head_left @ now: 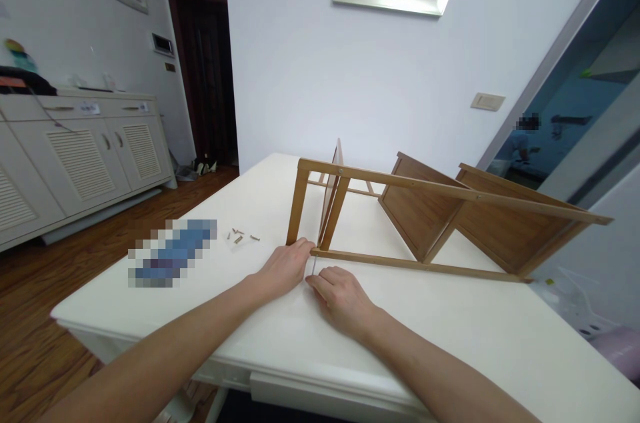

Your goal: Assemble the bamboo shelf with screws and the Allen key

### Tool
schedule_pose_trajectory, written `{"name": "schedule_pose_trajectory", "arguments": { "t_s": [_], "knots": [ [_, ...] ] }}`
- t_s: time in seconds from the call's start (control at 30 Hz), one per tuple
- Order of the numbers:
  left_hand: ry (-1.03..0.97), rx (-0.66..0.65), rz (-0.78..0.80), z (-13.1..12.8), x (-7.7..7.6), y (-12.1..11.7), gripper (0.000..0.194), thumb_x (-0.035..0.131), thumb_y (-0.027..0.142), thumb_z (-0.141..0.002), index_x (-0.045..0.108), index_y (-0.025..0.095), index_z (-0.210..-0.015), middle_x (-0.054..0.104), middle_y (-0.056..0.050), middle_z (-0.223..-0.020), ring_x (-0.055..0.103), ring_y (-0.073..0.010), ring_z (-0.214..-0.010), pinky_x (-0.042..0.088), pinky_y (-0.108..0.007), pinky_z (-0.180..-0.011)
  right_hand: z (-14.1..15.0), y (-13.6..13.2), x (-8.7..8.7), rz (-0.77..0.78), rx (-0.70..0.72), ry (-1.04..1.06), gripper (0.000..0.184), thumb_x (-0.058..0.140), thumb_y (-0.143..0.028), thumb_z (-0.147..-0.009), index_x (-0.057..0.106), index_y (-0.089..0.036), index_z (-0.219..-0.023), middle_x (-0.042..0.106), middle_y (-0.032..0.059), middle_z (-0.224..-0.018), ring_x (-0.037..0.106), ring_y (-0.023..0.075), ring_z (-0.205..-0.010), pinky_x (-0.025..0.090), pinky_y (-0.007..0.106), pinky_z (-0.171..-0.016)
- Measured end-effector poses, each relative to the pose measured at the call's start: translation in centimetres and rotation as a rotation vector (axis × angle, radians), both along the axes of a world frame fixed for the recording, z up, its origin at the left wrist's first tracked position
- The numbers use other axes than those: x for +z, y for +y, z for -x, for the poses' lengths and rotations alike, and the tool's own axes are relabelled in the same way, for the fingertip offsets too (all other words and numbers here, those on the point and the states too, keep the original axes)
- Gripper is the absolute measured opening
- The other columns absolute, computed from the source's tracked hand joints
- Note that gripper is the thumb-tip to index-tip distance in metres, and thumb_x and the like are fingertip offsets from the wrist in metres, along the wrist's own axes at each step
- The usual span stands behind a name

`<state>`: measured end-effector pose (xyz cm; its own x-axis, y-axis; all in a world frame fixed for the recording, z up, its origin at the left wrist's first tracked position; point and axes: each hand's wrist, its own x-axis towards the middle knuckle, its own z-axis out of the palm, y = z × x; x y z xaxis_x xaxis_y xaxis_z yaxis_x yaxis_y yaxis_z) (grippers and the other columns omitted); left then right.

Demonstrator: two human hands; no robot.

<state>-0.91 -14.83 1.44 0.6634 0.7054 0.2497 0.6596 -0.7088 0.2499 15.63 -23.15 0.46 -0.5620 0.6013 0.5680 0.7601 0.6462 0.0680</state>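
A wooden shelf rack lies on its side on the white table, its slanted panels standing up between the rails. My left hand is closed around the near left part of the lower rail, by the joint with a cross panel. Just right of it, my right hand pinches a thin grey hex key. The key's shaft points up at the lower rail near that joint; its tip and the screw there are too small to make out. My right fingers hide the key's other end.
Several small screws lie on the table left of my left hand, beside a blurred blue item. A wall stands behind the table. White cabinets line the left side, and clear plastic lies at the right edge.
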Motion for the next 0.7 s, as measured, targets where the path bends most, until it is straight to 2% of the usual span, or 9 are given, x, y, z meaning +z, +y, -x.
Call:
{"name": "schedule_pose_trajectory", "arguments": {
  "t_s": [0.47, 0.6, 0.7],
  "knots": [
    [0.016, 0.008, -0.008, 0.0, -0.01, 0.06, 0.032, 0.031, 0.014, -0.093, 0.052, 0.018, -0.117, 0.061, -0.008, -0.113, 0.064, -0.0213, -0.092, 0.047, -0.032, -0.074, -0.15, 0.2, -0.3, 0.121, 0.004, 0.141, 0.02, 0.049, -0.008, -0.086, 0.063, -0.017, -0.097, 0.062, 0.0027, -0.071, 0.055, 0.0144, -0.065, 0.042, 0.026, -0.061],
    [0.02, 0.003, -0.009, -0.01, 0.06, 0.04, 0.033, 0.031, 0.014, -0.093, 0.052, 0.018, -0.118, 0.061, -0.009, -0.113, 0.063, -0.0216, -0.094, 0.047, -0.033, -0.075, -0.1, 0.08, -0.19, 0.106, 0.008, 0.107, 0.019, 0.048, -0.007, -0.086, 0.063, -0.016, -0.096, 0.06, 0.003, -0.071, 0.053, 0.015, -0.067, 0.041, 0.026, -0.061],
    [0.02, 0.005, -0.011, -0.01, 0.02, 0.09, 0.034, 0.03, 0.013, -0.093, 0.051, 0.017, -0.119, 0.061, -0.009, -0.112, 0.063, -0.0218, -0.095, 0.047, -0.033, -0.075, -0.08, -0.05, 0.1, 0.033, 0.013, 0.088, 0.023, 0.045, -0.004, -0.087, 0.062, -0.015, -0.099, 0.058, 0.004, -0.073, 0.05, 0.0161, -0.069, 0.04, 0.028, -0.062]
  ]
}}
